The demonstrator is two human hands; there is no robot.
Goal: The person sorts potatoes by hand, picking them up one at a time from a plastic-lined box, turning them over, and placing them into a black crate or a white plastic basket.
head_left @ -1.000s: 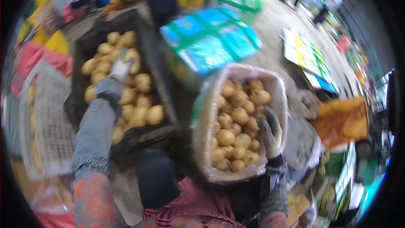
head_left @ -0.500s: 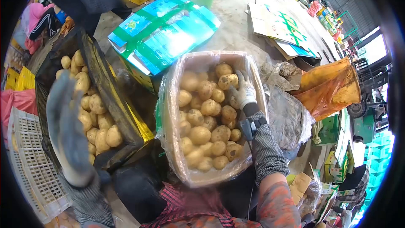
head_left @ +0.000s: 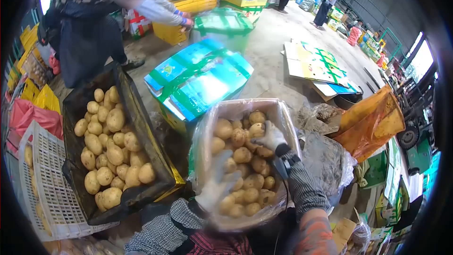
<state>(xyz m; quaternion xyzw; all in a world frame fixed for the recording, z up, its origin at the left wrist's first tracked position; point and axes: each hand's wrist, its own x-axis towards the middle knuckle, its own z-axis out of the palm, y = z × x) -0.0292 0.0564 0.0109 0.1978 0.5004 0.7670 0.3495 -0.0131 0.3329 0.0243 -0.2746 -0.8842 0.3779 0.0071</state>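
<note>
A box lined with clear plastic [head_left: 212, 118] stands in front of me, filled with potatoes [head_left: 243, 155]. My right hand [head_left: 271, 139], in a pale work glove, is inside its upper right part with thumb and fingers around a potato [head_left: 257, 130]. My left hand [head_left: 218, 184], also gloved and blurred by motion, hovers over the box's left side with fingers apart, holding nothing that I can see. To the left, a dark-lined crate [head_left: 134, 108] holds more potatoes [head_left: 113, 153].
A blue carton with green tape [head_left: 200, 80] stands behind the box. A white plastic basket [head_left: 49, 174] leans at far left. Flattened cardboard [head_left: 314, 61] and an orange sack [head_left: 370, 123] lie to the right. Another person [head_left: 89, 23] bends over at upper left.
My left hand has swung from over the dark-lined crate to the plastic-lined box. My right hand stays in the box, its fingers now curled around a potato. The view has tilted upward.
</note>
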